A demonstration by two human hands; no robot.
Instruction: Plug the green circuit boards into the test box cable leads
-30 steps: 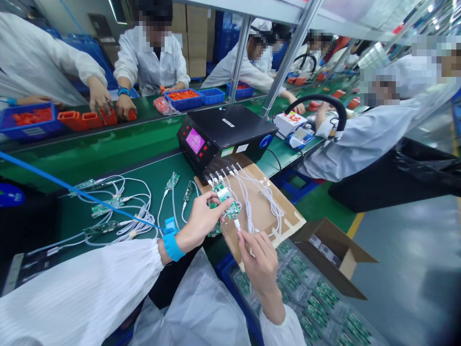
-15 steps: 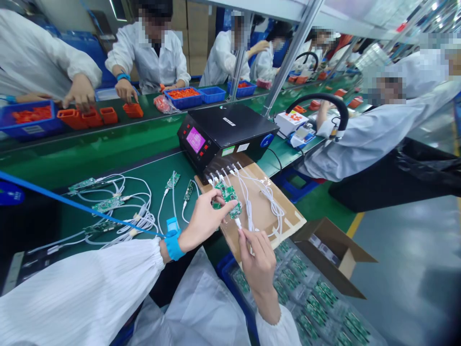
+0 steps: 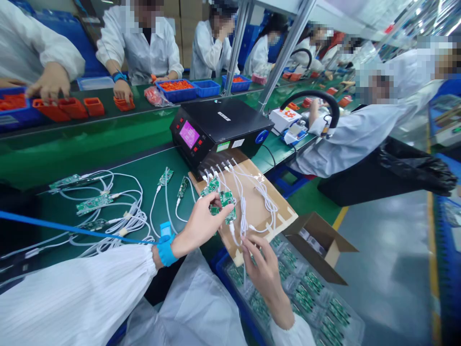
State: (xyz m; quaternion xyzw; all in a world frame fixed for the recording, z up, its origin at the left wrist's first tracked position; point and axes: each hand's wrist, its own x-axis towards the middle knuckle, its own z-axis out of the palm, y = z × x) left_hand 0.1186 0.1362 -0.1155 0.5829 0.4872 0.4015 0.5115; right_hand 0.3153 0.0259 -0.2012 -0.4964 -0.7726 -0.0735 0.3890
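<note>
My left hand pinches a small green circuit board above a brown cardboard sheet; it wears a blue wrist strap with a blue cord. Just below it, my right hand has its fingers closed on a white cable that runs up to the board. Several more white cables run from the cardboard into a black test box with a pink screen.
More green boards on white cables lie on the green bench to the left. A blue tray of bagged boards and an open cardboard box sit at lower right. People in white coats handle orange parts across the belt.
My left hand has tilted the board and drawn it slightly lower left. My right hand has slid down along the white cable. The view has shifted a little.
</note>
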